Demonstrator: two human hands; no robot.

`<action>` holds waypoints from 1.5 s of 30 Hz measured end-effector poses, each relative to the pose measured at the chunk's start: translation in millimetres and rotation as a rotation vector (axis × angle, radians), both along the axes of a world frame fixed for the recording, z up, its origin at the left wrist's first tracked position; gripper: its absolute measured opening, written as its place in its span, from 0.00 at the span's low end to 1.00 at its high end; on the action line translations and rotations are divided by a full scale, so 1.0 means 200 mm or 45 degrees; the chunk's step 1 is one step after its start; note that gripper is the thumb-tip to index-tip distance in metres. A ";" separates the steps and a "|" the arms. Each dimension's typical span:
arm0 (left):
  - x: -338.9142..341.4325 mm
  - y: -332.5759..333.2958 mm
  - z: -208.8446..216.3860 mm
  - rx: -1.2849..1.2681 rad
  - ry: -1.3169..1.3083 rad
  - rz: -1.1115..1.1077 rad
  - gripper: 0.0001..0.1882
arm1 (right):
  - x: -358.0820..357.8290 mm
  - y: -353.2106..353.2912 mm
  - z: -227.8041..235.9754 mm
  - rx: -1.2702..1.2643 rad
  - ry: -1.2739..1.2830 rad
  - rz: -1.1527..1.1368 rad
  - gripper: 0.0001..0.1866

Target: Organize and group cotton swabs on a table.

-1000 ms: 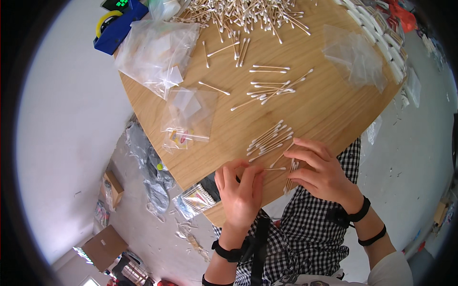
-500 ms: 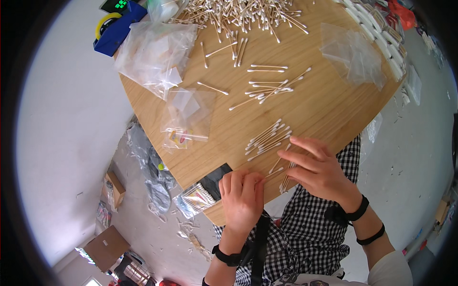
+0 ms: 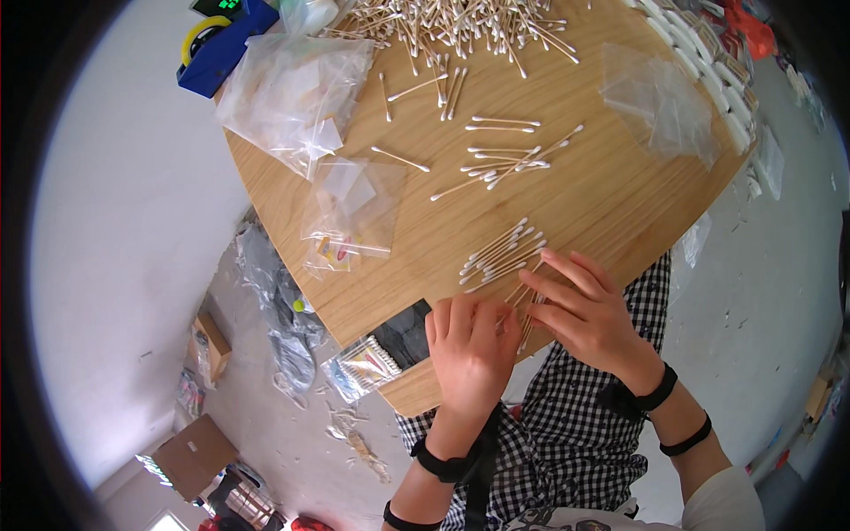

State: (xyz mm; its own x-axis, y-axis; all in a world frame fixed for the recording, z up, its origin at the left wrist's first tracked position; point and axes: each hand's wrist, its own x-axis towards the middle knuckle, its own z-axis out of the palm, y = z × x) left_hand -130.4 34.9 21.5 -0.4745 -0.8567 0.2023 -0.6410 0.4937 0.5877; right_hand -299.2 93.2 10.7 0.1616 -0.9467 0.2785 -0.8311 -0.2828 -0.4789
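Note:
At the table's near edge my left hand (image 3: 471, 341) is closed, thumb and fingertips pinching at a cotton swab (image 3: 516, 295) that is partly hidden. Beside it, my right hand (image 3: 591, 311) has its upper fingers spread and bent over the wood. Under its lower fingers a small bundle of cotton swabs (image 3: 529, 329) pokes out, apparently gripped there, though the thumb is hidden. Just beyond both hands lies a slanted group of swabs (image 3: 500, 255), roughly side by side. A looser, crossed group of swabs (image 3: 513, 164) sits farther off.
A big heap of cotton swabs (image 3: 452, 22) covers the far side. Clear plastic bags lie left (image 3: 292, 97) and right (image 3: 660, 106). A filled swab packet (image 3: 363, 365) and a black pad (image 3: 403, 334) are by the near left edge. A blue tape dispenser (image 3: 226, 53) stands far left.
My left hand has moved right and slightly away, its fingers now meeting the swabs beside my right hand. The right hand has hardly moved. The view has shifted slightly.

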 end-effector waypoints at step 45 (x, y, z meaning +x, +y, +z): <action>-0.20 0.00 -0.04 0.683 1.422 0.415 0.43 | 0.17 -0.21 -0.03 0.135 -1.659 -0.272 0.37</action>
State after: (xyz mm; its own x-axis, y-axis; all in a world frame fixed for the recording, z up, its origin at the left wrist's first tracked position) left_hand -170.9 34.2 13.2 -0.0251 -0.9983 -0.0518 0.2807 -0.0568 0.9581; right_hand -265.3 51.2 5.7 -0.3201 -0.9466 0.0391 0.2279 -0.1170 -0.9666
